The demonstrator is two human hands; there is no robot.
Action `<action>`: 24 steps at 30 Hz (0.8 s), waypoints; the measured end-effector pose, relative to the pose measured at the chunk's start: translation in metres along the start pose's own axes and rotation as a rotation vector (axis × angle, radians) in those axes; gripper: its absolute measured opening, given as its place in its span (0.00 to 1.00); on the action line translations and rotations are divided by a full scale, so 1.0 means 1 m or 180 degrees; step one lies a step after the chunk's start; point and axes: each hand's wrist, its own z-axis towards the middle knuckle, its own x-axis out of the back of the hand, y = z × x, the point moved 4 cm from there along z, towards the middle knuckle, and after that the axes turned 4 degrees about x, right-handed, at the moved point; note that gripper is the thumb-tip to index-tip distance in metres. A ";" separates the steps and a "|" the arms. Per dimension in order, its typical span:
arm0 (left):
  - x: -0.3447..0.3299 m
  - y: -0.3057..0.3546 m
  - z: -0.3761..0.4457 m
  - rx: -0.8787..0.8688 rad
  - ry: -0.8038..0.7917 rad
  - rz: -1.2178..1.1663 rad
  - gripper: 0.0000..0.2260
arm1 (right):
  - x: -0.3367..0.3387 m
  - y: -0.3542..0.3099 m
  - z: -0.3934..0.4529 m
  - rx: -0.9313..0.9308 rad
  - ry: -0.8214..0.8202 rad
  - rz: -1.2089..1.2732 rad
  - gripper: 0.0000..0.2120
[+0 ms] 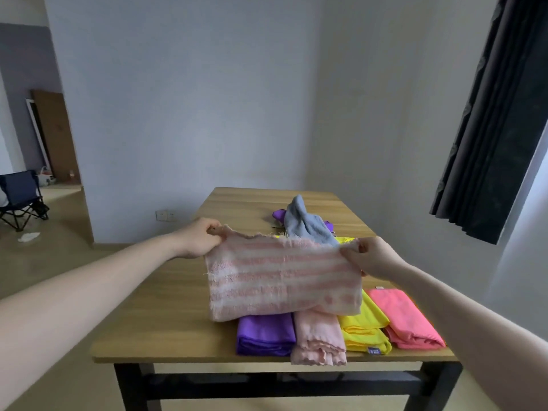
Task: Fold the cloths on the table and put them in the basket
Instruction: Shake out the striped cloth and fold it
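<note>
A pink-and-white striped cloth (281, 277) hangs doubled over above the wooden table (166, 307). My left hand (201, 238) pinches its upper left corner and my right hand (370, 256) pinches its upper right corner. Below it, along the table's near edge, lie folded cloths in a row: purple (265, 335), pale pink (318, 336), yellow (364, 327) and bright pink (406, 318). Farther back a crumpled grey cloth (305, 223) rests on a loose purple cloth (279, 215). No basket is in view.
The table has black legs and stands near a white wall. A dark curtain (498, 114) hangs at the right. At the far left a folding chair (22, 197) stands on the floor, with a wooden board (56, 134) leaning on the wall behind it.
</note>
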 end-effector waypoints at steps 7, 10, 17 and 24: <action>-0.044 -0.020 0.047 0.0473 0.0256 -0.0562 0.18 | -0.027 0.012 0.038 -0.0229 0.0425 -0.0114 0.18; -0.066 -0.031 0.062 0.0725 0.0382 -0.0641 0.23 | -0.041 0.025 0.050 -0.0379 0.0492 -0.0090 0.16; -0.108 -0.058 0.080 0.1033 0.0615 -0.1091 0.26 | -0.074 0.060 0.061 -0.0552 0.0495 -0.0056 0.09; -0.136 -0.071 0.090 0.1054 0.0833 -0.1059 0.23 | -0.094 0.073 0.064 -0.0586 0.0758 -0.0019 0.07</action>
